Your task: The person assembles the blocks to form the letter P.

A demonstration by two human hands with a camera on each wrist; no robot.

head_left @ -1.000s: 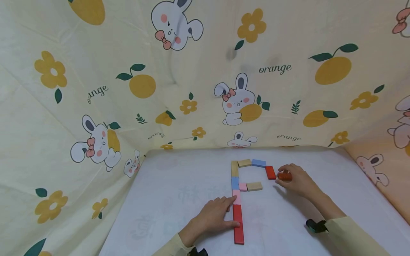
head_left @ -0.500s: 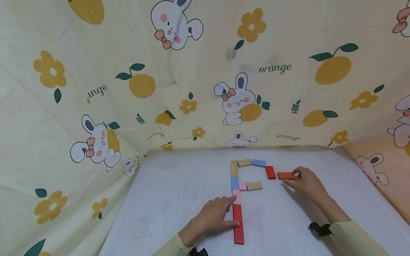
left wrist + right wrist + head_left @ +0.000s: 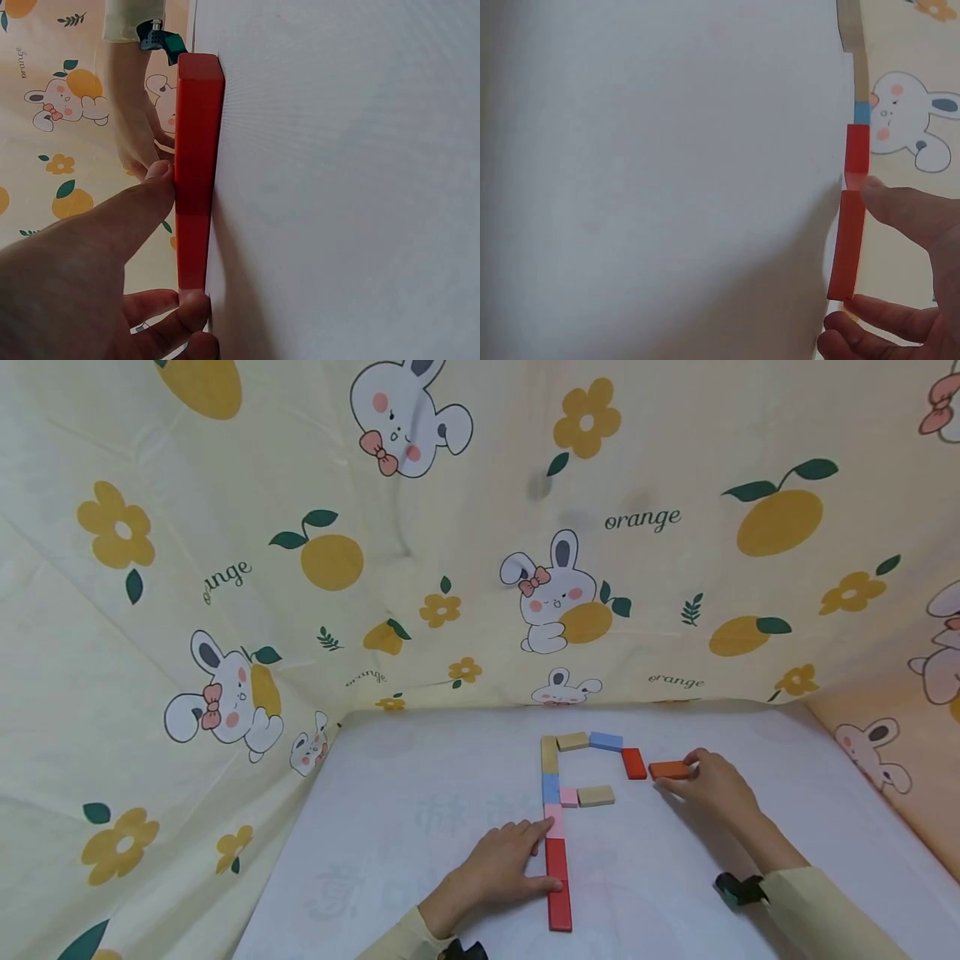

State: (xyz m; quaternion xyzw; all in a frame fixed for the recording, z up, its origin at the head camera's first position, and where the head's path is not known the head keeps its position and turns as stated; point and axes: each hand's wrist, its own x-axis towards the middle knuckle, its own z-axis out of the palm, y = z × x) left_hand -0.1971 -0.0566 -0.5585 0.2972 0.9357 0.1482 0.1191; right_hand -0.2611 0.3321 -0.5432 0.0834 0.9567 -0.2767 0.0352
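Observation:
Flat wooden blocks form a column on the white table. In the head view my left hand (image 3: 502,864) rests on its lower part, index fingertip on a pink block (image 3: 555,828) and thumb over the red blocks (image 3: 557,858) below. The left wrist view shows the thumb against the red block's side (image 3: 199,135). At the right, my right hand (image 3: 716,785) pinches an orange-red block (image 3: 667,770) near its right end. A small gap separates that block from a slanted red block (image 3: 633,764). In the right wrist view, thumb and fingers span the held block (image 3: 847,244).
From the column's tan top block (image 3: 550,753), a tan block (image 3: 573,742) and a blue block (image 3: 606,742) run right. Lower, a small pink block (image 3: 569,797) and a tan block (image 3: 596,796) branch off. A rabbit-print cloth (image 3: 450,568) hangs behind the white table (image 3: 390,777).
My right hand has shifted its hold from over the orange-red block's middle to its right end, then come slightly left, the block now tilting a little. The left hand has stayed put.

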